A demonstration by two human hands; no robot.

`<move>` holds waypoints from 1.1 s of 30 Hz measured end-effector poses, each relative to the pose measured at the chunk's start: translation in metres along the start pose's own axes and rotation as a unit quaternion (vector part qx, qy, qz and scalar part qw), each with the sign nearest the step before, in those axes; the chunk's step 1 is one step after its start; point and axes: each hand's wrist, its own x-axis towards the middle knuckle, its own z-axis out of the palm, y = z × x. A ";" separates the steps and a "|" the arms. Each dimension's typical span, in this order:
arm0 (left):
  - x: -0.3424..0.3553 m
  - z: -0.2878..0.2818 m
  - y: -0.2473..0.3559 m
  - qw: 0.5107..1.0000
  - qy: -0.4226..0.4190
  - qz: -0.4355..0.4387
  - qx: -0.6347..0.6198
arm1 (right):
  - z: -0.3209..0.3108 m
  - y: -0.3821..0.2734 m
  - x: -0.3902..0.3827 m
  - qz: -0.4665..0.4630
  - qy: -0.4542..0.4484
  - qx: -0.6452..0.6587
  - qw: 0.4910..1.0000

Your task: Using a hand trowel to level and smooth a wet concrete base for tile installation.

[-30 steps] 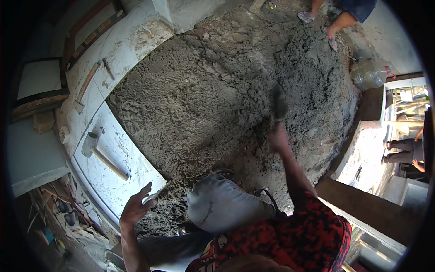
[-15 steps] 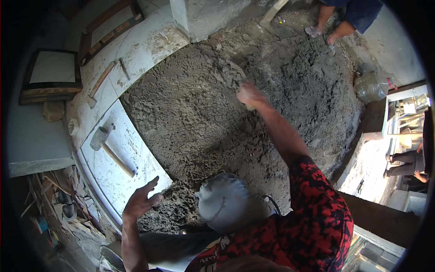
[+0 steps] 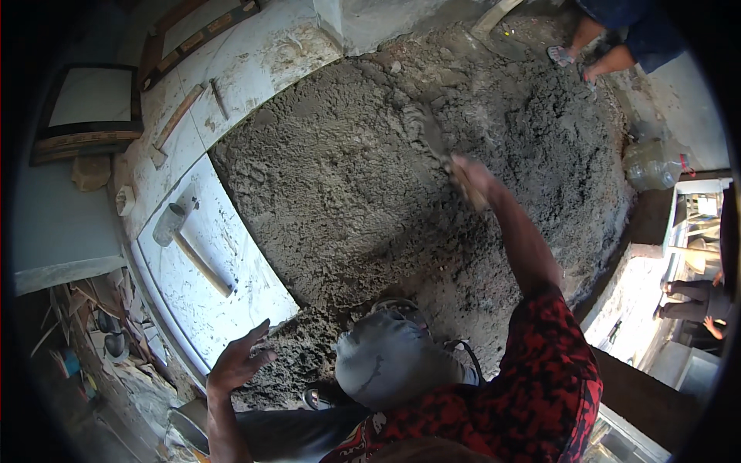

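Wet grey mortar (image 3: 324, 177) covers the floor in front of me, rough and lumpy. Over its middle, my right hand (image 3: 477, 176) is closed around the wooden handle of a trowel (image 3: 467, 189). The trowel's blade is grey with mortar and hard to tell from the bed around it. My left hand (image 3: 241, 361) holds nothing, its fingers apart, near the lower edge of a white tile (image 3: 231, 258). On that tile lies a rubber mallet (image 3: 167, 224) with a wooden handle.
A small hammer (image 3: 177, 123) lies on the laid tiles at the upper left, beside framed panels (image 3: 93, 100). A clear plastic jug (image 3: 652, 164) stands at the right edge. Another person's feet (image 3: 567, 55) are at the far right, near a wooden handle (image 3: 494, 17).
My right hand has moved right and nearer with the trowel, leaving a smoothed streak in the mortar. The whole view has shifted slightly. My left hand stays open near the tile.
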 end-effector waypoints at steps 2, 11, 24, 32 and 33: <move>-0.003 0.002 0.002 1.000 0.010 0.004 0.003 | 0.009 -0.043 0.037 -0.019 -0.007 -0.025 0.999; 0.003 0.003 0.016 0.999 -0.007 -0.037 0.025 | -0.011 -0.121 0.042 -0.009 -0.122 -0.355 0.927; 0.002 -0.003 0.021 0.998 -0.023 0.060 0.003 | -0.009 0.062 -0.186 -0.065 0.072 -0.293 0.951; -0.012 0.001 0.022 0.999 -0.027 0.035 0.001 | -0.071 0.096 -0.041 -0.098 0.285 -0.483 0.822; -0.005 0.003 0.029 0.998 -0.020 0.053 0.004 | -0.106 0.116 -0.014 -0.109 0.275 -0.476 0.828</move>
